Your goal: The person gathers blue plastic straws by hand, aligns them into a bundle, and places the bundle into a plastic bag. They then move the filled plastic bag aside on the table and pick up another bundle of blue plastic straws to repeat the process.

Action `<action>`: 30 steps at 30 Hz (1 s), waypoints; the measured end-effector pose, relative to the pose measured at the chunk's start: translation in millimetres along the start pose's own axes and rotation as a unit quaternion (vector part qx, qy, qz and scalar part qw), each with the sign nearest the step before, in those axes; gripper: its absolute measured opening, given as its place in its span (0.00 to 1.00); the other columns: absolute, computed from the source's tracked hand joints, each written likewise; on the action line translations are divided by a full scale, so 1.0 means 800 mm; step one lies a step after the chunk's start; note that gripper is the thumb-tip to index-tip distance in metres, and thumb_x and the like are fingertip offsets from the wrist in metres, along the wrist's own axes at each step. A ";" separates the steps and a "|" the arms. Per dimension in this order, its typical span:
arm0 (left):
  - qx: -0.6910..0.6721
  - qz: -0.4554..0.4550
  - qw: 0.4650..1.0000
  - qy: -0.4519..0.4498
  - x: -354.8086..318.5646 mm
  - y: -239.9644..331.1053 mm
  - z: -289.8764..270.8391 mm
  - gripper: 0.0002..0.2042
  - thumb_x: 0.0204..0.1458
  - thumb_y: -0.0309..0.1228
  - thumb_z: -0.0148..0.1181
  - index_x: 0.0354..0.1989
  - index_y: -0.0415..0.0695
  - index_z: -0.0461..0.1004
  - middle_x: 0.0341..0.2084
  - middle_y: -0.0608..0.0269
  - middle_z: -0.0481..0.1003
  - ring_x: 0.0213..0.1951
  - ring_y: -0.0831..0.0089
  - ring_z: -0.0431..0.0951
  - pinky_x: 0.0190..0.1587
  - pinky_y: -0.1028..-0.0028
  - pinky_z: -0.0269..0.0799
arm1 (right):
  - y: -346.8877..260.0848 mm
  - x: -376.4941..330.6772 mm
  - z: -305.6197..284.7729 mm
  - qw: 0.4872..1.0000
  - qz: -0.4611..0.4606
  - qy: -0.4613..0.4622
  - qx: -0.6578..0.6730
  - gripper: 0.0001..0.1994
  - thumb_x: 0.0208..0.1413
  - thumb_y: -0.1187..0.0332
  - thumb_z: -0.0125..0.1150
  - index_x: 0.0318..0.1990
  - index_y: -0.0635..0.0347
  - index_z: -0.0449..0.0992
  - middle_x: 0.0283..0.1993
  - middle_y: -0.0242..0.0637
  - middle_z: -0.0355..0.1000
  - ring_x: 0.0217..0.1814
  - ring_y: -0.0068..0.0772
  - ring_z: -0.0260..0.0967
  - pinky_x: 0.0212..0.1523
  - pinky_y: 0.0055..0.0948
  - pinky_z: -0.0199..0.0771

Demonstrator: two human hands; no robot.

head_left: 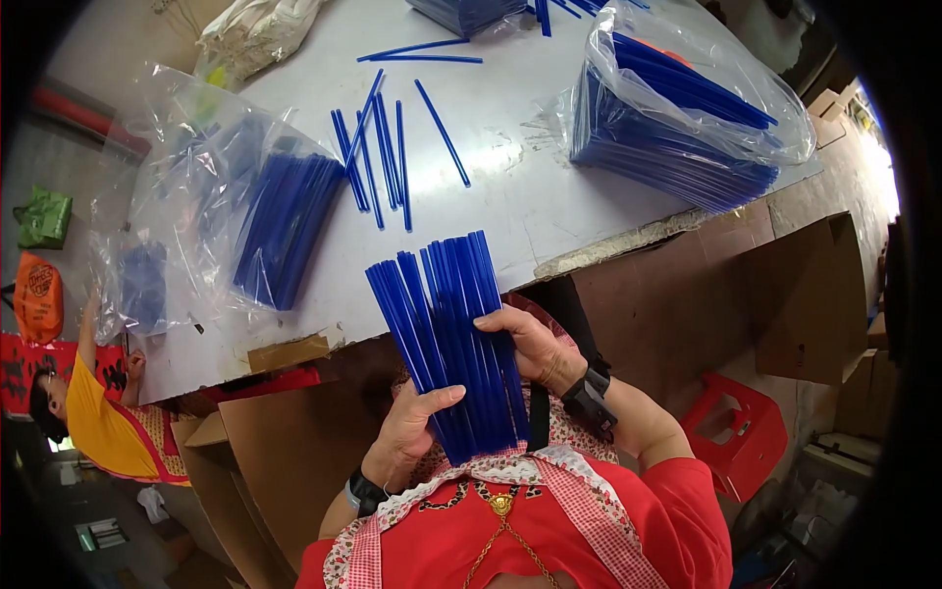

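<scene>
While both hands grip the fanned bundle of blue sticks [446,344] in front of the chest, the work seems to be squaring the bundle, and that goes best with a loose hold. The left hand [407,432] cups the lower ends from below, thumb laid across the front; the right hand [535,344] closes over the right edge, fingers curled onto the sticks. Judging by the spread at the top, easing the right hand's pressure and pushing the edge inward should bring the sticks parallel, while the left hand keeps the bottom ends level so none slide out.

These sticks are thin, straight, glossy and deep blue, all alike in length, splayed wider at the top than at the base. They sit just below the near edge of the grey tabletop [530,211], where loose blue sticks [378,157] lie scattered between clear plastic bags [687,108] packed with more.
</scene>
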State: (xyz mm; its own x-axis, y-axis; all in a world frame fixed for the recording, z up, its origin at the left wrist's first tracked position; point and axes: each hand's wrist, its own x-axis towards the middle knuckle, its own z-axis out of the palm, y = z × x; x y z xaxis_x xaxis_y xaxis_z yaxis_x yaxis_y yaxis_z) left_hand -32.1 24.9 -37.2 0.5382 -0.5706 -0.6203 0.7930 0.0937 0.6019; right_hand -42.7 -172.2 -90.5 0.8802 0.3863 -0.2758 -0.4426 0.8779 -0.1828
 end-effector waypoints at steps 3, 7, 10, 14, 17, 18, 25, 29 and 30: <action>-0.003 -0.006 1.000 -0.003 -0.001 -0.001 0.001 0.26 0.47 0.25 0.67 0.56 0.40 0.65 0.47 0.60 0.74 0.47 0.70 0.75 0.52 0.68 0.71 | 0.000 -0.005 0.024 0.988 -0.054 0.028 -0.145 0.22 0.54 0.69 0.60 0.56 0.65 0.67 0.49 0.42 0.73 0.47 0.32 0.74 0.50 0.32 0.77; -0.002 -0.007 1.000 -0.004 -0.004 -0.003 0.002 0.26 0.47 0.25 0.66 0.56 0.39 0.65 0.46 0.60 0.74 0.47 0.70 0.75 0.51 0.68 0.73 | 0.001 -0.002 0.022 0.983 -0.049 0.028 -0.173 0.22 0.52 0.74 0.62 0.56 0.66 0.67 0.49 0.42 0.73 0.48 0.32 0.74 0.51 0.32 0.76; 0.000 -0.002 1.000 -0.004 -0.008 -0.004 0.005 0.26 0.48 0.24 0.66 0.56 0.39 0.65 0.46 0.60 0.74 0.46 0.70 0.76 0.51 0.68 0.74 | 0.002 -0.005 0.027 0.979 -0.058 0.035 -0.194 0.23 0.52 0.74 0.62 0.56 0.66 0.67 0.49 0.41 0.73 0.47 0.30 0.74 0.51 0.31 0.76; 0.008 0.012 1.000 0.002 -0.008 -0.005 0.007 0.26 0.47 0.25 0.66 0.56 0.39 0.65 0.45 0.59 0.74 0.46 0.69 0.76 0.50 0.67 0.75 | 0.004 -0.003 0.026 0.974 -0.068 0.042 -0.211 0.23 0.51 0.75 0.64 0.56 0.66 0.67 0.49 0.40 0.73 0.47 0.29 0.74 0.50 0.31 0.76; 0.019 0.022 0.999 0.013 -0.007 -0.007 0.007 0.28 0.46 0.26 0.68 0.56 0.38 0.65 0.45 0.58 0.75 0.45 0.68 0.78 0.49 0.67 0.76 | 0.006 -0.001 0.026 0.971 -0.077 0.045 -0.221 0.22 0.51 0.74 0.64 0.55 0.66 0.67 0.47 0.40 0.73 0.45 0.28 0.74 0.49 0.30 0.77; 0.016 0.025 0.999 0.017 -0.007 -0.007 0.008 0.27 0.46 0.26 0.68 0.56 0.38 0.65 0.45 0.58 0.75 0.44 0.68 0.78 0.49 0.67 0.76 | 0.006 -0.001 0.027 0.969 -0.083 0.046 -0.228 0.21 0.52 0.74 0.64 0.54 0.65 0.67 0.46 0.39 0.73 0.44 0.27 0.73 0.48 0.29 0.77; 0.034 0.056 0.998 0.017 0.001 -0.004 0.011 0.24 0.48 0.23 0.66 0.54 0.39 0.66 0.43 0.60 0.75 0.43 0.70 0.77 0.48 0.70 0.75 | 0.004 -0.003 0.043 0.963 -0.109 0.064 -0.239 0.20 0.53 0.74 0.62 0.54 0.66 0.67 0.45 0.39 0.73 0.43 0.26 0.73 0.46 0.27 0.77; 0.044 0.059 0.997 0.018 0.009 -0.004 0.009 0.24 0.47 0.23 0.67 0.54 0.39 0.67 0.43 0.61 0.75 0.42 0.72 0.77 0.47 0.71 0.75 | 0.000 -0.001 0.046 0.962 -0.112 0.078 -0.238 0.21 0.53 0.76 0.62 0.54 0.66 0.67 0.46 0.39 0.73 0.43 0.26 0.73 0.47 0.27 0.77; 0.040 0.062 0.997 0.025 0.011 -0.003 0.011 0.24 0.47 0.23 0.67 0.53 0.39 0.67 0.43 0.61 0.75 0.42 0.72 0.77 0.47 0.71 0.75 | -0.001 0.000 0.046 0.963 -0.107 0.081 -0.233 0.21 0.53 0.77 0.61 0.55 0.65 0.67 0.46 0.39 0.73 0.44 0.26 0.74 0.47 0.28 0.78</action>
State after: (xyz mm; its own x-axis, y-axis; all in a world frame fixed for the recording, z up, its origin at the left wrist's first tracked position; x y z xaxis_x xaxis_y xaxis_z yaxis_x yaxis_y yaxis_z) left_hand -32.2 12.6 -39.6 0.6450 -0.5179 -0.5619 0.6960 0.0944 0.7118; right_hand -36.3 -162.8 -55.7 0.9380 0.1292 -0.3218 -0.3170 0.6957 -0.6447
